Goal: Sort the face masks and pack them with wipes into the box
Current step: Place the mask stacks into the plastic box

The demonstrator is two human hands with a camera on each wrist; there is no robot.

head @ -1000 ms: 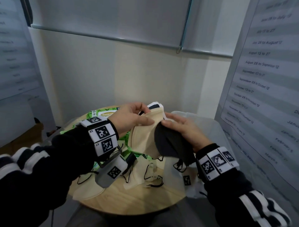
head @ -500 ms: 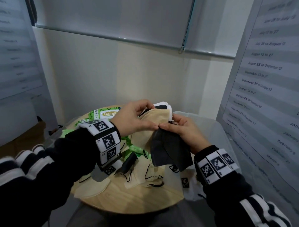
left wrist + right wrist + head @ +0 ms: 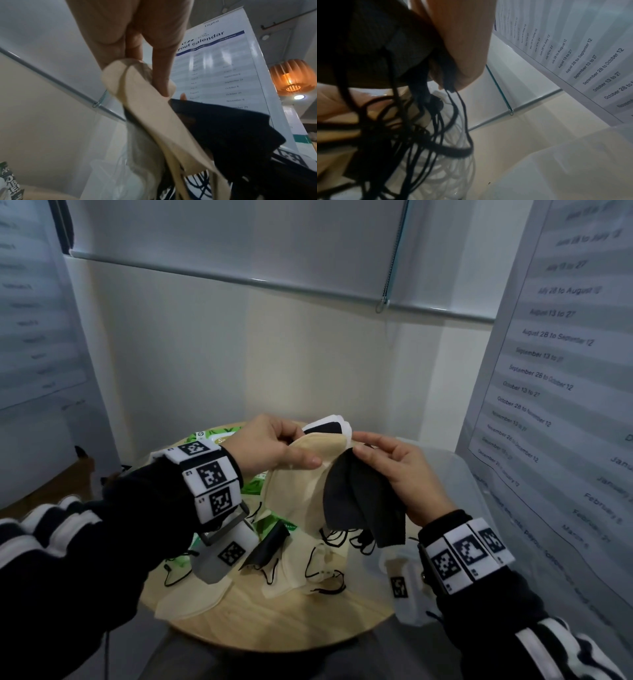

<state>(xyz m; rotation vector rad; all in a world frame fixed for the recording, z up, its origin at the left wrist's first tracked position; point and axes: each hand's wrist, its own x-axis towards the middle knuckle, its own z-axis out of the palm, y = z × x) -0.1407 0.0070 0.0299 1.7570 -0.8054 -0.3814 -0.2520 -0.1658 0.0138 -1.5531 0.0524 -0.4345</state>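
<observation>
Sorting by colour, mid-air: your hands work a fanned stack of face masks above the table.

At centre frame your left hand (image 3: pixel 270 445) pinches the beige masks (image 3: pixel 298 491) between thumb and fingers, with a white and a black one behind them at the top. Your right hand (image 3: pixel 399 470) grips the black masks (image 3: pixel 359 501), thumb on their upper edge, forefinger stretched toward the stack. Keep each colour squared in its own hand and draw them apart slowly, since the ear loops (image 3: pixel 447 121) hang tangled below and will likely drag a neighbour along. More loose masks (image 3: pixel 301 563) lie on the round table (image 3: pixel 274 621) at lower centre, the green wipes pack (image 3: pixel 219 440) sits behind your left wrist, and the clear box (image 3: pixel 459 494) waits at right, just beside the table.
</observation>
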